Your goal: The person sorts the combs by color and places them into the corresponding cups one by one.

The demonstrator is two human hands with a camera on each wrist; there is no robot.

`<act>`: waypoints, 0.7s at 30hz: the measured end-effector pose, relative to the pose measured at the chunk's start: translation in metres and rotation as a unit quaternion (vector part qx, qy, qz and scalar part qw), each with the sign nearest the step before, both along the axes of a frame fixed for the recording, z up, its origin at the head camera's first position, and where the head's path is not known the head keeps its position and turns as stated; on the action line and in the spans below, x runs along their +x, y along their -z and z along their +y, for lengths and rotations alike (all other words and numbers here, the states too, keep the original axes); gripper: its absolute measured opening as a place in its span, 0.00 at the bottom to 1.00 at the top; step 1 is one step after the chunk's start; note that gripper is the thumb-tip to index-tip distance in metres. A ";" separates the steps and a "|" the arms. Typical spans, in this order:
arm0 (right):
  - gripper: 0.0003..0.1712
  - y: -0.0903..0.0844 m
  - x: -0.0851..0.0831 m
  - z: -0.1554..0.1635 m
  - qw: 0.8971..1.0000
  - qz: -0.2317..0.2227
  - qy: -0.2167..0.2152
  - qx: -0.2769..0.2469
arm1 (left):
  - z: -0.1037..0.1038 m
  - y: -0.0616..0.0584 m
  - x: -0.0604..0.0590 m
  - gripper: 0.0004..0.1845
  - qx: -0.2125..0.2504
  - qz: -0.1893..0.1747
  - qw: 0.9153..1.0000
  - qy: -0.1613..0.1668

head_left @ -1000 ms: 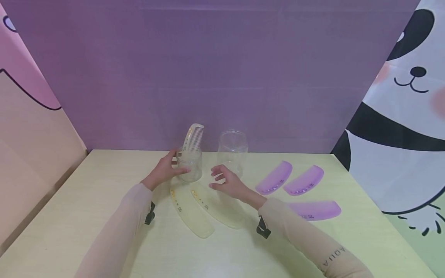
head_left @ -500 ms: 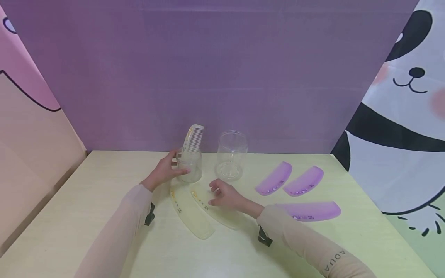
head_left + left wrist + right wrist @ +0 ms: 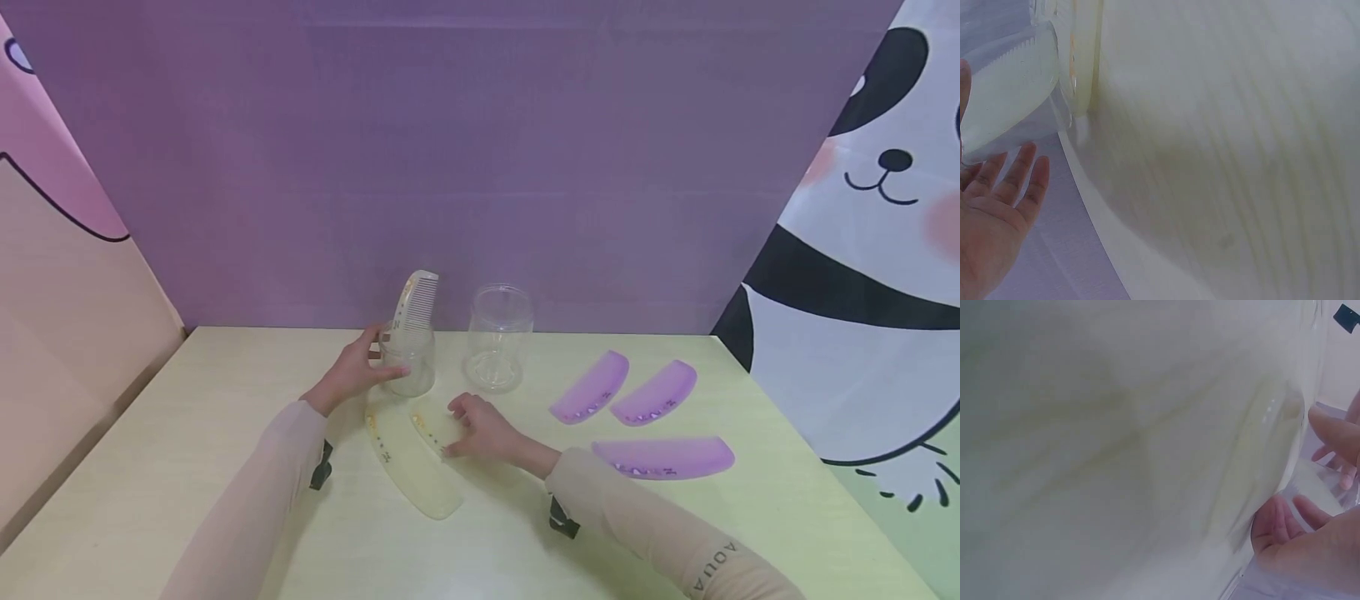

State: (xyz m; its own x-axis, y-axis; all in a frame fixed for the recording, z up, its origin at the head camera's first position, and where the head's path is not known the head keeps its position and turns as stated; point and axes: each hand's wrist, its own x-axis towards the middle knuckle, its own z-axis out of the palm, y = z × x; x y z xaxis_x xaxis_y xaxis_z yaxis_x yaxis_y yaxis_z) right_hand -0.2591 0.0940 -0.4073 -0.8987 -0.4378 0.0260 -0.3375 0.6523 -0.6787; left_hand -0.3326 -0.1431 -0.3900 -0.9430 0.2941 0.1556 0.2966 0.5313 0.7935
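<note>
My left hand [image 3: 352,371] holds a clear jar [image 3: 416,375] at its side, thumb in front and fingers behind. A pale yellow comb [image 3: 417,302] stands in it, tilted, upper half above the rim. In the left wrist view, the fingers lie along the jar [image 3: 1035,134]. My right hand [image 3: 487,429] is over a second pale yellow comb [image 3: 427,429], flat on the table, and covers its right part. Its thumb is at the spine and its fingers lie across the far side; they look apart in the right wrist view. A third yellow comb [image 3: 412,467] lies left of it.
Another clear jar [image 3: 498,333], larger, stands at the back to the right of the held one. Three purple combs [image 3: 592,387] lie on the right of the table [image 3: 187,467]. A purple backdrop [image 3: 480,167] rises behind the table's far edge.
My right hand has come down and slightly toward me, from in front of the larger jar onto the second yellow comb. The left hand stays on its jar.
</note>
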 end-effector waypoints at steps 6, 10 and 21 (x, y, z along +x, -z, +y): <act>0.36 0.000 0.000 -0.003 1.000 -0.008 0.009 0.005 | 0.000 0.001 -0.001 0.45 -0.003 -0.002 1.000 -0.002; 0.37 -0.001 0.000 -0.005 1.000 -0.014 0.014 0.011 | 0.000 0.002 -0.001 0.46 -0.004 -0.005 1.000 -0.004; 0.39 -0.007 0.000 -0.011 0.998 -0.029 0.038 0.035 | 0.000 0.001 -0.001 0.46 0.005 -0.005 1.000 0.002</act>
